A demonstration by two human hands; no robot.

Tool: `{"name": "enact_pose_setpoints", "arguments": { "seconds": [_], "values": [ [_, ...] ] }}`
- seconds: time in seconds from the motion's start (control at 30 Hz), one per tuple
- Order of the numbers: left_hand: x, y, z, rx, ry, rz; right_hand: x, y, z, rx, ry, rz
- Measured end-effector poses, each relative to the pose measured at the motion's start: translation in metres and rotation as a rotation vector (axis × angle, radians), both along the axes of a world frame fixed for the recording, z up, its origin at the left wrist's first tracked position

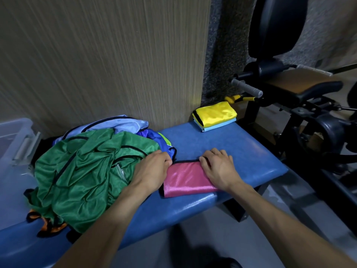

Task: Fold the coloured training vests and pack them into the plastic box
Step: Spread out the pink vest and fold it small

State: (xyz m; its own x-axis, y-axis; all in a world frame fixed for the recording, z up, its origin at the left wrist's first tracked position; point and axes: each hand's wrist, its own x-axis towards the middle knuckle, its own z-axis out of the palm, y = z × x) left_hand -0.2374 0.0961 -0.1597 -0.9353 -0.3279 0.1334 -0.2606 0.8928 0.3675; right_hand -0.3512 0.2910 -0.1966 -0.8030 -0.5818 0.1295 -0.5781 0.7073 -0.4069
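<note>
2 bare forearms, left hand (152, 167), right hand (220, 169), no sleeves visible

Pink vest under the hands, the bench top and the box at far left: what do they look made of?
Pink vest: thin synthetic fabric, probably polyester, with a satin sheen, fine ribbing and dark edge binding. Bench top: padded blue vinyl or faux leather, judging by glossy highlights and a soft rounded edge. Plastic box: translucent, frosted-looking plastic, its wall showing dimly through.
</note>
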Motion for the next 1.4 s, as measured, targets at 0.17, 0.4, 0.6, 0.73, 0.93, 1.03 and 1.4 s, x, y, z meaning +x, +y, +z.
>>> {"name": "enact_pose_setpoints", "arguments": {
  "seconds": [0.17,0.4,0.6,0.73,0.93,1.03,1.4],
  "values": [
    [-0.008,-0.004,0.003,0.251,0.054,0.015,-0.003,0.001,0.000,0.004,0.004,0.017],
    [-0.013,-0.017,-0.007,0.159,0.062,-0.074,-0.003,0.001,0.001,0.029,-0.004,0.036],
    [-0.011,-0.024,-0.019,-0.155,-0.078,-0.181,-0.003,-0.002,0.003,0.064,-0.025,0.028],
    [-0.010,-0.001,-0.008,-0.256,0.204,-0.262,-0.003,-0.004,0.006,0.060,-0.039,0.014],
    [0.001,0.026,-0.027,-0.161,-0.051,-0.343,-0.004,-0.005,0.012,-0.059,-0.097,0.060],
    [0.002,0.024,-0.032,-0.153,-0.038,-0.339,-0.007,-0.003,0.015,-0.120,-0.096,0.078],
    [-0.004,0.041,-0.033,-0.362,-0.125,-0.405,-0.039,0.011,0.023,-0.317,-0.177,-0.094]
  ]
}}
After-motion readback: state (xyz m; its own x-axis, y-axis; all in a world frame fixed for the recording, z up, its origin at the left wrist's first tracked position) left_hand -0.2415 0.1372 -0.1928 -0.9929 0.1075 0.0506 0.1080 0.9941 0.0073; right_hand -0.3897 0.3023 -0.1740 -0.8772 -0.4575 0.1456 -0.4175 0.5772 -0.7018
